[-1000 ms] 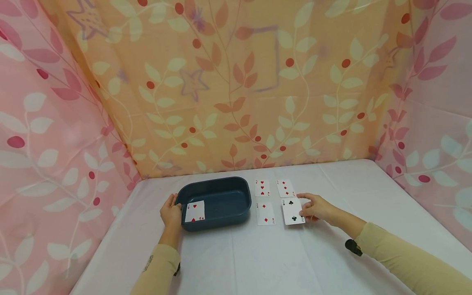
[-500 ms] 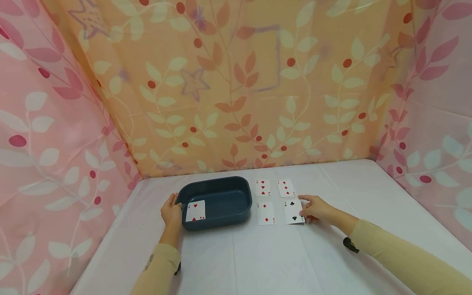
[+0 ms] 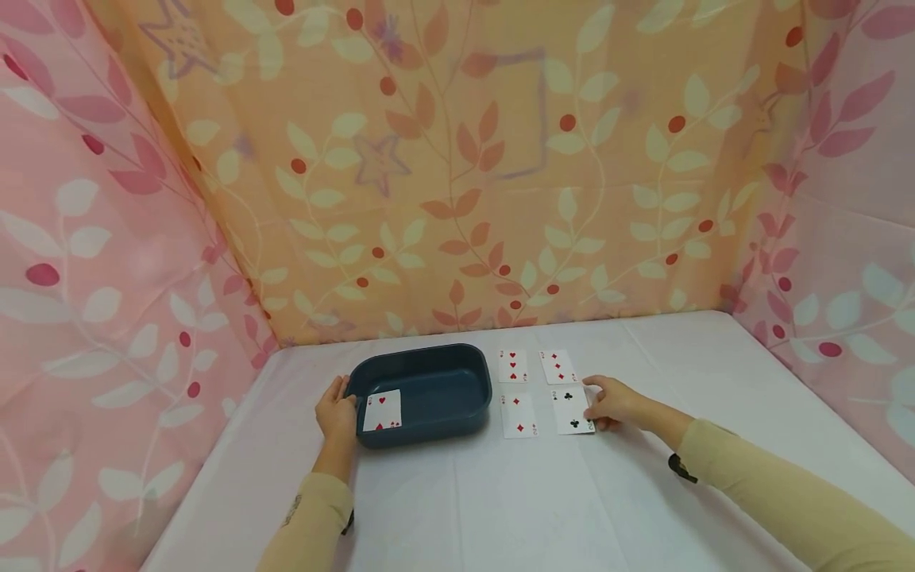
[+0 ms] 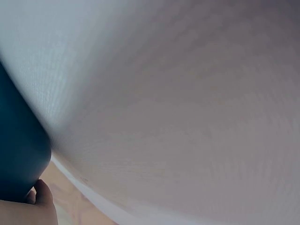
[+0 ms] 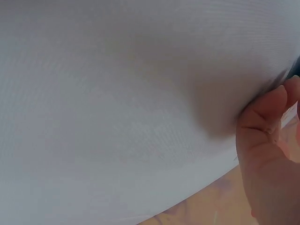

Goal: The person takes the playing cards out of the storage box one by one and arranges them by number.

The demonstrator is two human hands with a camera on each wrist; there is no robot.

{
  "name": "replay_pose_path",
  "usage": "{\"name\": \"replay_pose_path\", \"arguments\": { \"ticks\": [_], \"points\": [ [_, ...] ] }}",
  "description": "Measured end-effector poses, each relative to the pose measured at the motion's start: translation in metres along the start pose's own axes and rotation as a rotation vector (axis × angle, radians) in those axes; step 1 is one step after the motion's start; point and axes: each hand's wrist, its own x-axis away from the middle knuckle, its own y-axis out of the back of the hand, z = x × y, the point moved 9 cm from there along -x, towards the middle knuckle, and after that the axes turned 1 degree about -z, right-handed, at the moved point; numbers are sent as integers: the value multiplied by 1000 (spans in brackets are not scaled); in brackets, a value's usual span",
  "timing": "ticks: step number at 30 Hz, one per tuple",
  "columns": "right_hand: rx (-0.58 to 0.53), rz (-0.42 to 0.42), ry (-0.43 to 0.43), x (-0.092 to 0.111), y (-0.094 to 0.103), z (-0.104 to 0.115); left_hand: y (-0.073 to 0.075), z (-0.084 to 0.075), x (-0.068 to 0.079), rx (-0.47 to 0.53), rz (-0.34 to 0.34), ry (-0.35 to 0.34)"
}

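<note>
My left hand [image 3: 336, 409] holds the left end of a dark blue rectangular tray [image 3: 436, 434], thumb at the rim and fingers along the outside. Inside, at the tray's left end, a playing card with red hearts [image 3: 382, 411] leans face up. The left wrist view catches part of the tray [image 4: 21, 136] with a bit of the hand [image 4: 30, 213] below it. To the right, my right hand [image 3: 616, 403] pinches the right edge of the two of clubs [image 3: 569, 411], which lies face up. In the right wrist view bent fingers show on the hand [image 5: 272, 150]; the card is hidden there.
Beside the two of clubs lies the two of diamonds [image 3: 519, 416]. Behind them are the three of hearts [image 3: 512, 366] and the three of diamonds [image 3: 557, 367]. A white cloth [image 3: 515, 500] covers the table, with patterned curtains [image 3: 457, 175] at the back and sides.
My right hand has lowered the two of clubs from a tilted position down to the table, in line with the other cards. The left hand and tray have stayed in place.
</note>
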Motion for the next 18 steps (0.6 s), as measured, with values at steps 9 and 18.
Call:
{"name": "replay_pose_path", "arguments": {
  "ticks": [9, 18],
  "points": [
    [-40, -12, 32, 2, 4, 8, -1, 0, 2, 9, 0, -7],
    [-251, 53, 103, 1, -14, 49, 1, 1, 2, 22, -6, 5]
  ]
}}
